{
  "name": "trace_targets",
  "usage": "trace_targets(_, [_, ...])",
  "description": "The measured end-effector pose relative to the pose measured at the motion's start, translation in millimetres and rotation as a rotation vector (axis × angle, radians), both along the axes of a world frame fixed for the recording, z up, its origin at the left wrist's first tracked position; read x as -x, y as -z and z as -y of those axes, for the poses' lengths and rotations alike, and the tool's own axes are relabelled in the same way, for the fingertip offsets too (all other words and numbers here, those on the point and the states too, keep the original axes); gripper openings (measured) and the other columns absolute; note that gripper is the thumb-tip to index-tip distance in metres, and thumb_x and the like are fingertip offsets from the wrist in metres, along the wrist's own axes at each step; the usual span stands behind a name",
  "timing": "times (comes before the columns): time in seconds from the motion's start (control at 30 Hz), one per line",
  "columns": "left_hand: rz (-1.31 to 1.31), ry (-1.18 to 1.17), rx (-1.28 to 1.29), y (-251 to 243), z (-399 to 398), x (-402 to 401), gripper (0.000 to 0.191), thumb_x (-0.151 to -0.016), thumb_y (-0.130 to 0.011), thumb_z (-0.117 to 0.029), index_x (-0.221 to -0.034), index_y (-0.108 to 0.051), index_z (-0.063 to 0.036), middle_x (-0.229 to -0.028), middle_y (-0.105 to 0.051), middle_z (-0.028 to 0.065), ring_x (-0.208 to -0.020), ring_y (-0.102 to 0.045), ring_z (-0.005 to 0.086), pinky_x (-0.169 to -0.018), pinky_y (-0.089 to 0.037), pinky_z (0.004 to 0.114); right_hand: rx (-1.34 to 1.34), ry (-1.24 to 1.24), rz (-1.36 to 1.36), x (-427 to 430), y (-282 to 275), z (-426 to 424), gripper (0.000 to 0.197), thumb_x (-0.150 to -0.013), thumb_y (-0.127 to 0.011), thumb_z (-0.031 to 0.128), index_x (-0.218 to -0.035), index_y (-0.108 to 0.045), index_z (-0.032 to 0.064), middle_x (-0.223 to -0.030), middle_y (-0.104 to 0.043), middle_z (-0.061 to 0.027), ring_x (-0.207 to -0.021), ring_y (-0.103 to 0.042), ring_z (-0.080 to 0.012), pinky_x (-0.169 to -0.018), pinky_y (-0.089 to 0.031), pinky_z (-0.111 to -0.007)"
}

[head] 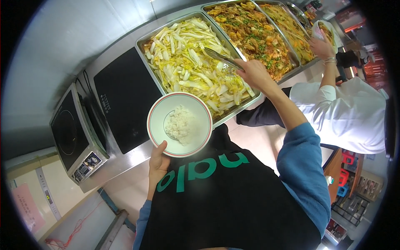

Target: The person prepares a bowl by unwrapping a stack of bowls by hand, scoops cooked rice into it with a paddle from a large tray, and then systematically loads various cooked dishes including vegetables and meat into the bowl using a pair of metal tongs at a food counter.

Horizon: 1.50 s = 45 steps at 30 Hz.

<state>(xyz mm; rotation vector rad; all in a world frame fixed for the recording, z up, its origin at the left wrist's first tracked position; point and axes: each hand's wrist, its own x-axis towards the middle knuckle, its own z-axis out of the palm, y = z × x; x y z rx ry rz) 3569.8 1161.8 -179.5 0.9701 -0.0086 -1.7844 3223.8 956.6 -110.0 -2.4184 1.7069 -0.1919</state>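
My left hand grips the rim of a white bowl with red and green edge lines. A small heap of white rice lies in it. My right hand is closed on the handle of metal tongs, whose far end reaches over the cooked cabbage in the nearest steel tray. Whether the tongs touch or pinch any cabbage cannot be told. The bowl is held beside the tray's near left corner, in front of my black apron.
A tray of browned food with green bits and a tray of shredded vegetables continue the row. Black cooktop plates and a portable induction cooker stand left. At right, a person in white holds a lined bowl.
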Motion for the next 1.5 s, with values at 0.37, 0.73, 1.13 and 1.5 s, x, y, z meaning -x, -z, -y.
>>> trace_targets(0.37, [-0.03,0.018,0.002,11,-1,-5,0.069,-0.078,-0.068,-0.009,-0.137,-0.033,-0.0019,-0.135,-0.044,0.0173,-0.126,-0.041,0.0331,-0.106,-0.033,0.05,-0.582,0.467,0.909,57,-42,-46,0.046,-0.09,-0.058,0.02,-0.126,-0.047,-0.0053,-0.068,-0.06,-0.0049,-0.046,-0.054,-0.0079,-0.037,-0.039,-0.02])
trace_targets(0.73, [-0.043,0.059,0.002,5,0,-5,0.071,-0.08,-0.067,-0.013,-0.139,-0.029,-0.0028,-0.137,-0.041,0.0169,-0.128,-0.038,0.0329,-0.108,-0.029,0.049,-0.662,0.597,1.257,90,-55,-99,0.045,-0.091,-0.057,0.02,-0.126,-0.047,-0.0047,-0.071,-0.06,-0.0051,-0.046,-0.053,-0.0067,-0.037,-0.041,-0.018])
trace_targets(1.13, [-0.073,0.084,-0.019,7,4,-9,0.072,-0.079,-0.067,-0.012,-0.139,-0.029,-0.0005,-0.137,-0.041,0.0183,-0.126,-0.04,0.035,-0.106,-0.033,0.05,-0.49,0.811,0.712,86,-19,-171,0.041,-0.088,-0.058,0.014,-0.126,-0.051,-0.0007,-0.066,-0.057,-0.0024,-0.045,-0.051,-0.0072,-0.04,-0.037,-0.021])
trace_targets(1.5, [-0.069,0.1,-0.022,10,7,-15,0.072,-0.078,-0.067,-0.013,-0.139,-0.03,-0.0009,-0.138,-0.04,0.0172,-0.127,-0.039,0.0342,-0.105,-0.032,0.05,-0.25,0.658,0.202,68,-36,-175,0.04,-0.083,-0.064,0.025,-0.118,-0.058,0.0065,-0.07,-0.062,-0.0178,-0.054,-0.061,-0.0269,-0.061,-0.047,-0.039])
